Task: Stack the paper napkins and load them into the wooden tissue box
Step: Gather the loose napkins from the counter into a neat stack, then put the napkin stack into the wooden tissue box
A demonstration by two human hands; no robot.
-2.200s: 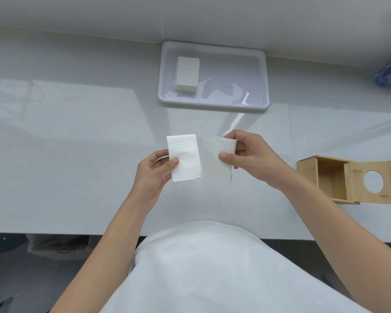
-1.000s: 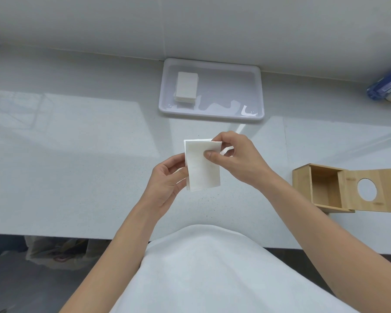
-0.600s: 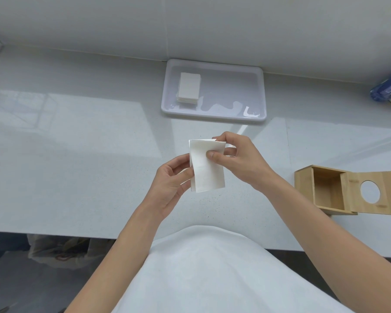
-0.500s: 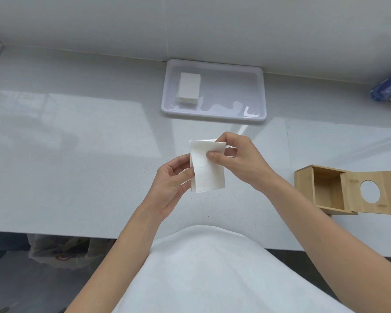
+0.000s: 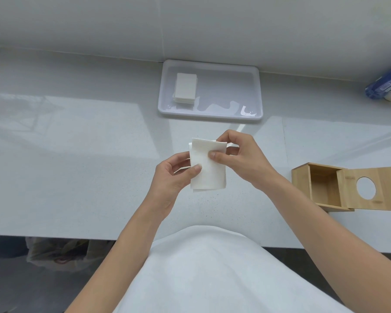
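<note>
Over the middle of the white counter (image 5: 77,154), both hands hold the paper napkins (image 5: 209,175) up off the surface. The left hand (image 5: 174,175) pinches the left edge with its thumb on top, and the right hand (image 5: 239,159) pinches the top right corner with curled fingers.

The layers aren't square yet; a second sheet peeks out at the left and bottom. The wooden tissue box (image 5: 303,184) sits open, well off to the right, with its round-hole lid (image 5: 379,188) lying beside it. A spare stack (image 5: 185,90) waits in the tray (image 5: 255,86) at the back.

Honestly, the main risk I see is the thin sheets sliding apart if either pinch loosens. A crooked stack could also snag and crumple on the box walls. The shiny patch in the tray might be water, so soggy napkins are possible too.
</note>
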